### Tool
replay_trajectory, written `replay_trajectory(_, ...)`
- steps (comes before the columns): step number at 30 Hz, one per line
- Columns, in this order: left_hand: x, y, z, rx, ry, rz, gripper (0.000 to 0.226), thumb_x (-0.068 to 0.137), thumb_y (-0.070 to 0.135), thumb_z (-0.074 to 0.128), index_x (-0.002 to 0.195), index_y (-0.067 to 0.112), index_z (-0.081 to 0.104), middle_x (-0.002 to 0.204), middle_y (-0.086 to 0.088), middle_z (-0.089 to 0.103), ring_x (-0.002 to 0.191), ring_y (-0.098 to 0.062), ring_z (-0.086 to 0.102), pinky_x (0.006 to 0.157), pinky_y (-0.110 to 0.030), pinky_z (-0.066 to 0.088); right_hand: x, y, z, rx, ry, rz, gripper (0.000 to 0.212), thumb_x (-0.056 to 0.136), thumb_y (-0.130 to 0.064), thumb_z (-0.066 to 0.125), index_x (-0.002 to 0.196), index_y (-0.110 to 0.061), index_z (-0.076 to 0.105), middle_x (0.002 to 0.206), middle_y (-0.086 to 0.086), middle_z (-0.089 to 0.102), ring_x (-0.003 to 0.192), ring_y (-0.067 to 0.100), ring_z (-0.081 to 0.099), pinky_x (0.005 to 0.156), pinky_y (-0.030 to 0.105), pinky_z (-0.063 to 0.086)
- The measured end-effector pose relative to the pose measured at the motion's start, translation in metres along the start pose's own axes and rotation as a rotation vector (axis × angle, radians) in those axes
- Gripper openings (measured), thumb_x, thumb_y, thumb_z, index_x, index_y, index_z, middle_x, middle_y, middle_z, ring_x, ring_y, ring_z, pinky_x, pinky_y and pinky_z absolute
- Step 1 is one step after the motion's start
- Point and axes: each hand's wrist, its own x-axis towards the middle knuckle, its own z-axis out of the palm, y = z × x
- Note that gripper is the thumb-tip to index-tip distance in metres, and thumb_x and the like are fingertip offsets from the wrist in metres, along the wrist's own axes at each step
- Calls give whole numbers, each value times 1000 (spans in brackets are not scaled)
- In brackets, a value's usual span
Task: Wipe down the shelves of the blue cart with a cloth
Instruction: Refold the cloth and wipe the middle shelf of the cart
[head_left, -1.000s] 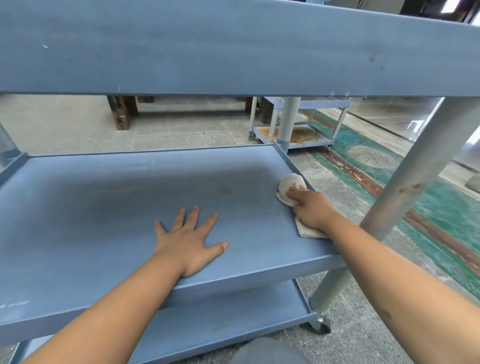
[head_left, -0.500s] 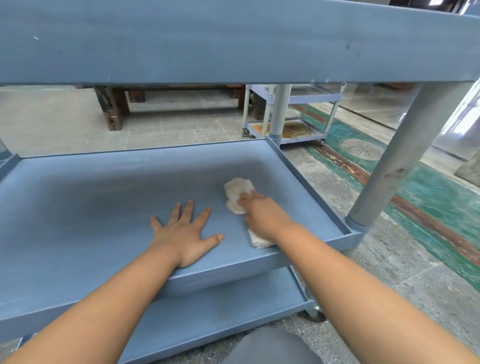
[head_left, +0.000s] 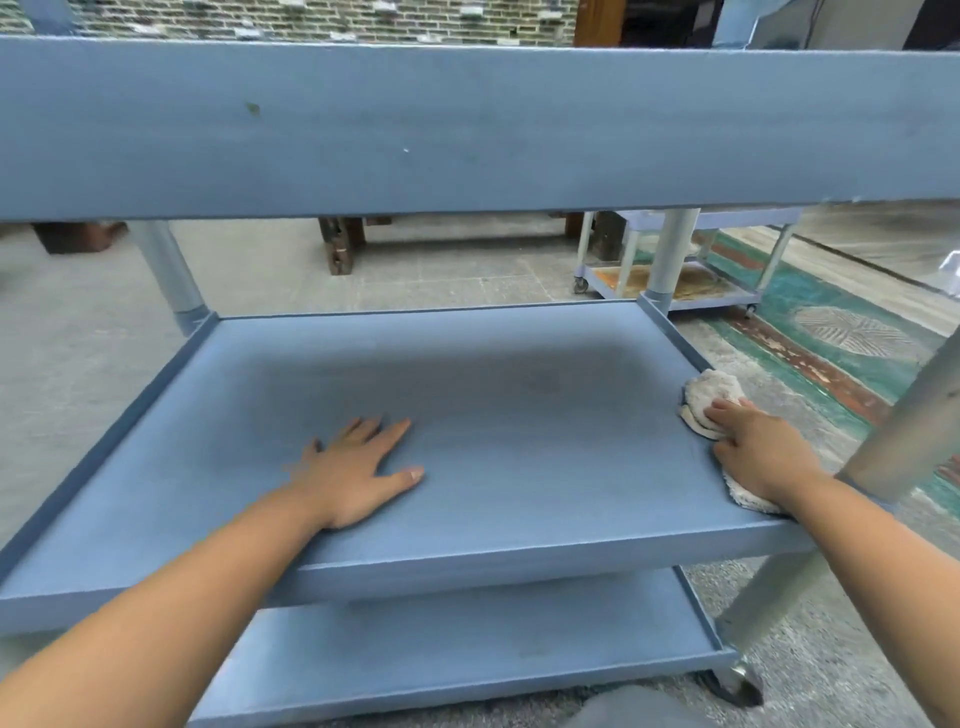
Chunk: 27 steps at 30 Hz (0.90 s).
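Observation:
The blue cart fills the view with three shelves. Its middle shelf is in front of me, the top shelf's front wall crosses above, and the bottom shelf shows below. My left hand lies flat on the middle shelf, fingers spread. My right hand presses a white cloth onto the shelf against its right rim, near the front right corner. Part of the cloth sticks out ahead of the fingers and a bit behind the wrist.
Grey cart posts stand at the front right, back right and back left. A second small cart stands on the stone floor behind. A green and red rug lies to the right. Dark wooden bench legs are further back.
My right hand slid the cloth from the shelf's middle back to the right rim. My left hand stayed flat on the shelf. The view shifted left and up.

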Motion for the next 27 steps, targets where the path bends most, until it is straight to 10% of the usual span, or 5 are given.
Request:
replay_trajectory(5,-56,-130,-16,105,6,-271,71,86,79,26,149,53,5,164,8,0,150,-17,-1,115,-57,10,10,3,7,-8,20,60,49,85,-4,62,132,-17,60,146,-2,49,142,27,35,114,43,29)
replay_trajectory(8,-66,-140,-10,103,7,-273,71,87,77,23,150,51,1,164,4,-6,150,-20,-7,117,-57,2,20,4,10,116,-11,114,46,88,-3,60,113,-41,61,111,-47,56,133,2,42,119,26,7)
replay_trajectory(13,-63,-140,-10,80,5,-259,73,87,76,24,151,49,0,164,1,-9,150,-24,-9,116,-59,-3,49,-73,29,133,63,199,37,90,-25,61,127,-27,64,129,15,64,114,42,57,101,54,40)
replay_trajectory(22,-58,-148,-3,14,76,-252,111,78,84,30,151,16,-20,164,0,-10,150,-21,-6,116,-59,0,20,-444,104,112,-183,-481,37,94,-29,54,128,-15,58,135,13,57,120,33,55,91,32,42)
replay_trajectory(27,-62,-150,-7,-98,113,-243,135,62,93,36,148,9,-24,162,-3,-19,149,-18,-12,116,-58,0,-8,-515,122,155,-265,-745,35,91,-16,48,124,-12,60,128,12,60,117,31,55,93,37,46)
